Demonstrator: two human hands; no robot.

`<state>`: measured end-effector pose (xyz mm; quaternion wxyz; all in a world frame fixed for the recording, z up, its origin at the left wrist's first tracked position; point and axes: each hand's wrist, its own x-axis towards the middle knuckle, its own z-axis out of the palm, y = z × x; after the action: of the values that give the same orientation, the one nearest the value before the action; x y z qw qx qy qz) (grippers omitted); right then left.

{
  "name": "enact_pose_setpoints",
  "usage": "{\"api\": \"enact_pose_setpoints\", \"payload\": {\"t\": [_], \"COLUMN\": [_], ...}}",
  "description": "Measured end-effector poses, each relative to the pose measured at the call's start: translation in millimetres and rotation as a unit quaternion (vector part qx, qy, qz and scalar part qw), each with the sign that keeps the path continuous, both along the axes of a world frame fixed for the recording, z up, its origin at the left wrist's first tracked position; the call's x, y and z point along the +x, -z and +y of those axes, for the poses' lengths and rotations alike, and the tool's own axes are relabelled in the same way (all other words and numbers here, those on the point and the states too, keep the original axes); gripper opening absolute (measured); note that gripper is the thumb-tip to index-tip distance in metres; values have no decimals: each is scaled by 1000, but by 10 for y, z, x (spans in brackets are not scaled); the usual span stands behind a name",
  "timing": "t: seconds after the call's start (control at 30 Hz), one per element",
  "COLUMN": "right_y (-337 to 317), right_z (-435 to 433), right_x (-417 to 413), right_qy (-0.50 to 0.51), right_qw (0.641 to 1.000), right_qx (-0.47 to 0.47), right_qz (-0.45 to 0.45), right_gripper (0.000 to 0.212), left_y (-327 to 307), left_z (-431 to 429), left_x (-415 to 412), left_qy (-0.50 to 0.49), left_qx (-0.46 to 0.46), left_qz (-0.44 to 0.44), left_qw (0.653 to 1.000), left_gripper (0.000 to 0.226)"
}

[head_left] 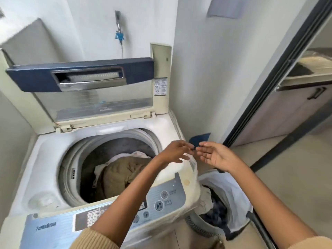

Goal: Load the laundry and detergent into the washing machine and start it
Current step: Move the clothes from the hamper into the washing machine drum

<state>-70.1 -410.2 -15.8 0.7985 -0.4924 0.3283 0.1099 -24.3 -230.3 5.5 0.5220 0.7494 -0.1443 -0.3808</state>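
Washer [45, 159]: lid [93, 97] raised at 12 o'clock. Drum holds a khaki garment [122, 173] over white cloth. Left hand [177, 151] and right hand [214, 155] hover above the washer's right rim, fingers loosely spread, both empty. Basket [233, 198] at 4 o'clock on the floor contains dark laundry [218, 211].

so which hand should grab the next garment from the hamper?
Right, probably. The right hand is open, empty and on the hamper side; clothes remain there. The left hand hangs over the washer drum's rim and would have to cross over.
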Motion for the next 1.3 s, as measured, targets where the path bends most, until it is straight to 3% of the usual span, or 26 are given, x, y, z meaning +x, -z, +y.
{"api": "enact_pose_setpoints", "payload": {"t": [0.17,0.23,0.33,0.47,0.63,0.9,1.0,1.13,1.2,1.3], "right_y": [540,787,1174,1688,2247,3838,4693,5590,5913,6340], "right_z": [-651,-855,-1139,-1496,-1902,-2375,-2454,-2559,-2587,-2529], "right_x": [-479,-654,-886,-1081,-1033,-847,-776,-630,-546,-410], "right_qy": [149,169,192,206,179,-5,-139,-330,-360,-365], "right_qw": [984,977,966,948,943,953,927,849,838,834], "right_qx": [13,23,46,66,62,-66,-138,-290,-308,-329], "right_qz": [95,131,168,231,275,296,321,294,272,249], "right_gripper": [17,18,16,13,18,11,16,33,32,15], "left_y": [108,257,327,429,1143,3420,4292,5254,5607,5954], "left_z": [-886,-1167,-1382,-1718,-2338,-2861,-2920,-2912,-2885,-2814], "left_x": [-322,-433,-674,-688,-475,-439,-462,-448,-423,-395], "left_qy": [105,160,186,164,185,192,211,227,225,220], "left_qx": [69,177,311,309,339,413,430,449,454,463], "left_qz": [-40,-127,-276,-325,-186,27,62,72,69,65], "left_qw": [991,963,890,879,904,890,876,861,859,856], "left_gripper": [26,32,40,38,38,31,30,29,26,30]}}
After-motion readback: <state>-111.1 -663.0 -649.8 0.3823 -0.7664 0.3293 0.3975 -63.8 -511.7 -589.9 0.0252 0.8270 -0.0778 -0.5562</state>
